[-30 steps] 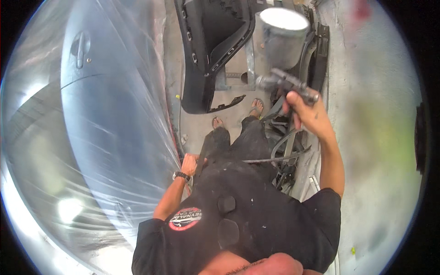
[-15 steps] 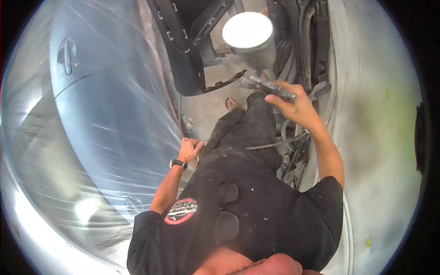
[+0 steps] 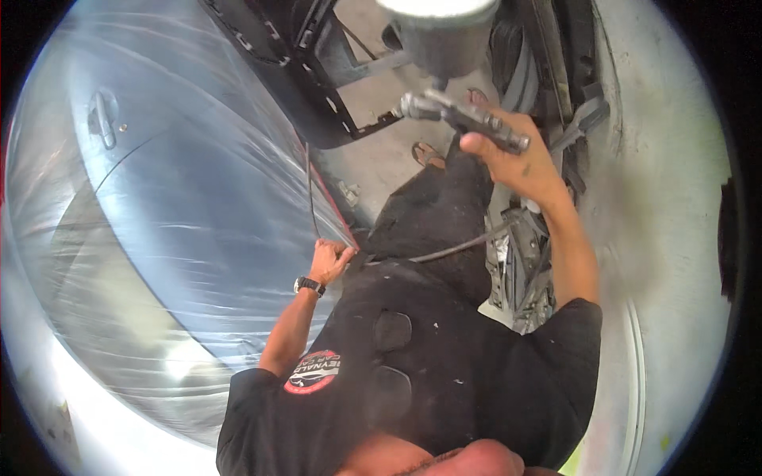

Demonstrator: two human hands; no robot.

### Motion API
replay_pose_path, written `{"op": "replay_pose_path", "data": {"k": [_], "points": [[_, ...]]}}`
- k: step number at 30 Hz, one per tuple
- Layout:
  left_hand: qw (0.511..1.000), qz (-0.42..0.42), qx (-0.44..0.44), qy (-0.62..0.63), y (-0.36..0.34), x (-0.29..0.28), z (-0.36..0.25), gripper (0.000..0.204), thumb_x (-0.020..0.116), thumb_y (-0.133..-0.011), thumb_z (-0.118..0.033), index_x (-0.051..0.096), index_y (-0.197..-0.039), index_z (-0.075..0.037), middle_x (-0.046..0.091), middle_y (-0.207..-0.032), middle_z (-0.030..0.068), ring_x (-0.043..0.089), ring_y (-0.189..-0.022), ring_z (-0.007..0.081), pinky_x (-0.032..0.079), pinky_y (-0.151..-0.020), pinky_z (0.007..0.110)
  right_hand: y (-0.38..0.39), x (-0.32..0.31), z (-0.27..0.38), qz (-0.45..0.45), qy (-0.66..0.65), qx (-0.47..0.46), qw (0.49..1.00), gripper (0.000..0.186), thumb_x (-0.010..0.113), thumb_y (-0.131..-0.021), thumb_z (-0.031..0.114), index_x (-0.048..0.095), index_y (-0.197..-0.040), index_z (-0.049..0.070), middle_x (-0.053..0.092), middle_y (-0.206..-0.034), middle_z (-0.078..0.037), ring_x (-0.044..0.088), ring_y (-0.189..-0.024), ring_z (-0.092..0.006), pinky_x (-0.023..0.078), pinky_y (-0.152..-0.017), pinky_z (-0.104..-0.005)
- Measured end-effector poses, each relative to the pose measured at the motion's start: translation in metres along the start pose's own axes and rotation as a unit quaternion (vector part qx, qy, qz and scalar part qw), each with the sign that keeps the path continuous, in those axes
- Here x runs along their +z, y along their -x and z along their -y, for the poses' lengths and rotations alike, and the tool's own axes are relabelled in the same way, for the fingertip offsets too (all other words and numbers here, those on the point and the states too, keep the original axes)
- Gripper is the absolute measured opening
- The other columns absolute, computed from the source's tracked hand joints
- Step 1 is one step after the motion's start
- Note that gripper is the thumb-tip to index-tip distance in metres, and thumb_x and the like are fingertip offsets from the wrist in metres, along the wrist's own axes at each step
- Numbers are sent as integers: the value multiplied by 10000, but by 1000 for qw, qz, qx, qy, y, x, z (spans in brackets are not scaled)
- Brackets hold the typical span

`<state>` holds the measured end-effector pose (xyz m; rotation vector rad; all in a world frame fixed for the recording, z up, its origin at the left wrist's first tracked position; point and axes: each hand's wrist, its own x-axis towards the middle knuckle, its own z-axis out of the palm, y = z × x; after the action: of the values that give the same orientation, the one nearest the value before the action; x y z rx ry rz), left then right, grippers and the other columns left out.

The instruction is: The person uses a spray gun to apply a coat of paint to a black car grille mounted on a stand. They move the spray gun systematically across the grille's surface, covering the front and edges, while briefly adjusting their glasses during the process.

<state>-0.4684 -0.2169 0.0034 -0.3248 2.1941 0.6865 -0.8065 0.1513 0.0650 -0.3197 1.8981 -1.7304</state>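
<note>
My right hand [image 3: 516, 155] grips a metal spray gun [image 3: 456, 115], held out over my legs and angled leftward. Its upright metal cup [image 3: 440, 44], pale at the top, reaches the upper edge of the view. My left hand [image 3: 329, 260] is closed on a dark hose [image 3: 444, 252] beside my left hip, right by the clear plastic sheet [image 3: 206, 159] that covers the light blue car door on the left. The hose crosses in front of my dark trousers toward the right.
Black bumper parts [image 3: 298, 87] lie ahead on the concrete floor [image 3: 365, 170]. Dark trim and body pieces [image 3: 567, 55] are piled along my right side, beside a pale, paint-stained wall [image 3: 659, 238]. My sandalled feet [image 3: 429, 155] show below the gun.
The spray gun and right hand have risen in the picture and the cup now runs off the top. My left hand has shifted upward. My feet and the surroundings have shifted in view.
</note>
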Motion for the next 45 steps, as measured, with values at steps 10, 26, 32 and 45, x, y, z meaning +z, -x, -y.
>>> {"op": "replay_pose_path", "data": {"k": [10,26,32,45], "points": [[993,-98,67,26,2,-1,5,543,501,-960,-474,649,-668,-41,602,-674,149,563,-733,340,367,-858,448,38,9,66,16,4,130,991,464,712,-921,445,690,-1102,18,631,-711,-12,552,-532,-64,406,-428,-221],[907,-359,212,58,7,-22,25,389,650,-871,-452,622,-830,-65,615,-816,109,577,-840,318,371,-905,506,14,-15,228,-66,147,0,987,409,629,-986,404,636,-1124,18,671,-811,-63,493,-418,-99,389,-383,-247],[909,-351,203,90,0,-60,21,383,708,-821,-412,570,-767,-59,554,-743,110,554,-784,334,409,-810,453,-28,-7,240,-22,165,56,984,408,643,-975,418,659,-959,11,624,-737,-16,494,-453,-82,408,-375,-254],[934,-332,128,15,-3,-227,-152,409,796,-728,-347,514,-684,-54,494,-654,108,509,-663,338,381,-688,428,-228,-134,280,-76,257,38,963,373,667,-964,395,657,-918,25,608,-688,-9,500,-429,-86,385,-365,-259]]}}
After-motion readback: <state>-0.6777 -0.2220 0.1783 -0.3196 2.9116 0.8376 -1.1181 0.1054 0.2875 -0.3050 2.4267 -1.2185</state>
